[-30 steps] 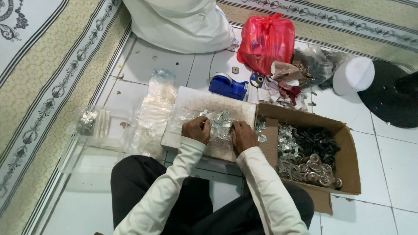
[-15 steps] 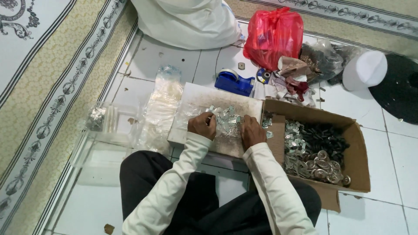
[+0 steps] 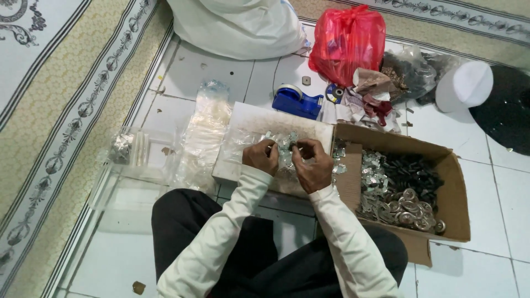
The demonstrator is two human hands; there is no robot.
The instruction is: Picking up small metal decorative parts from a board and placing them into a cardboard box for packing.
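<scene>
My left hand (image 3: 260, 156) and my right hand (image 3: 312, 164) meet over a white board (image 3: 248, 118) on the floor, both pinching at a clear plastic bag of small silvery metal pieces (image 3: 282, 144). The fingers of both hands are closed on the bag's top. Right beside my right hand stands an open cardboard box (image 3: 441, 165) with silvery rings and dark metal parts inside.
A blue tape dispenser (image 3: 297, 102), a red plastic bag (image 3: 348, 41) and a white sack (image 3: 237, 25) lie beyond the board. Clear plastic bags (image 3: 201, 138) and a clear container (image 3: 130, 152) sit to the left. A patterned carpet (image 3: 61, 83) borders the tiled floor.
Both hands have come closer together over the bag of metal pieces; the view has shifted slightly.
</scene>
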